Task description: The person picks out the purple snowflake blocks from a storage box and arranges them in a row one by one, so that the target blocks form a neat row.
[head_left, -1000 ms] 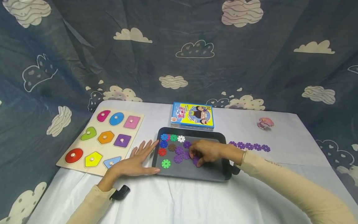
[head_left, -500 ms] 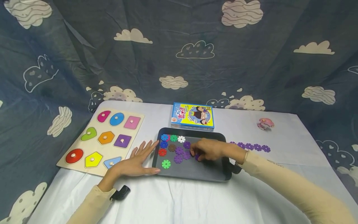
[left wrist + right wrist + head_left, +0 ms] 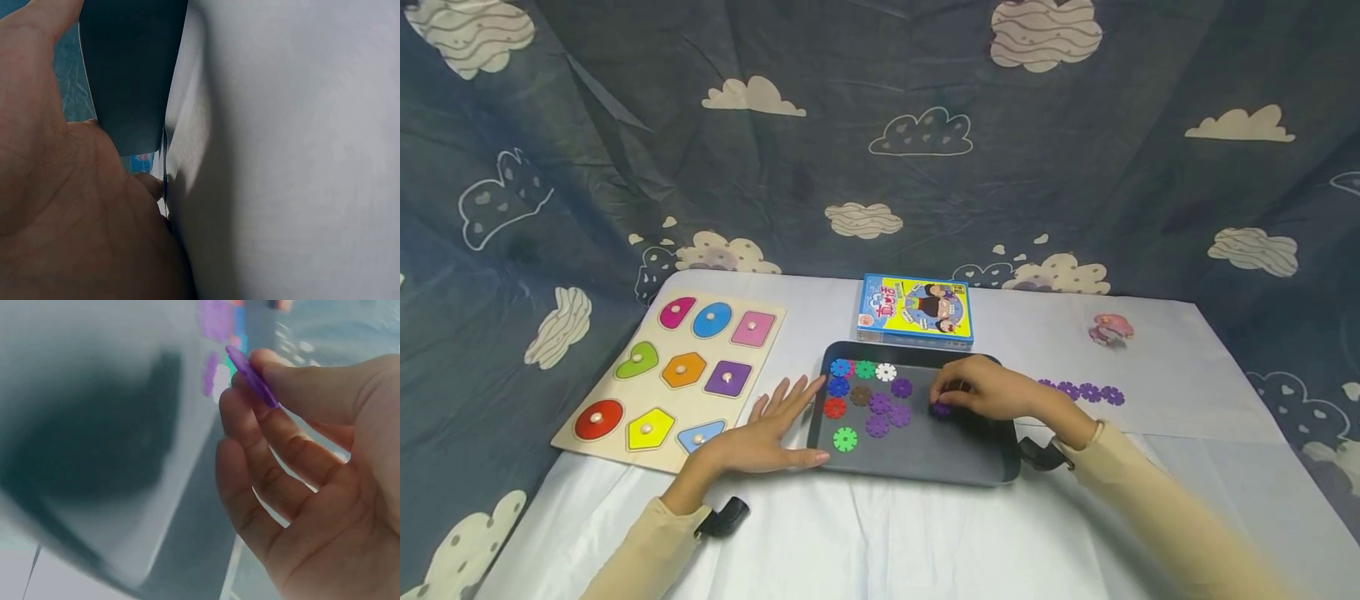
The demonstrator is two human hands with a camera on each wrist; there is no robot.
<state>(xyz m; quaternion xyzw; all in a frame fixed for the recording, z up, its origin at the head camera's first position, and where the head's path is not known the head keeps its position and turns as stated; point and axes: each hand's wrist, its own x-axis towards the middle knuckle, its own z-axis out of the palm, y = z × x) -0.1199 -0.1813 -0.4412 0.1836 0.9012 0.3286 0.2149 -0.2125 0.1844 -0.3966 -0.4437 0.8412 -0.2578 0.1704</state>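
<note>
At the far left of the bench point(image 3: 880, 533) lies a wooden shape puzzle point(image 3: 677, 379). Just right of it the left hand point(image 3: 763, 429) rests flat, fingers straight and spread, its fingertips touching the left rim of the dark tray point(image 3: 917, 454). Inside the tray's left half sit loose toy discs point(image 3: 868, 396) in blue, green, white, red, brown and purple. Further right, the right hand point(image 3: 981, 390) hovers over the tray and pinches one purple disc point(image 3: 251, 376) by its edge between thumb and forefinger. That grip is thin; the disc could likely slip and fall among the others. Right of the tray, a row of purple discs point(image 3: 1078, 392) lies on the bench, which a careless sleeve might scatter.
</note>
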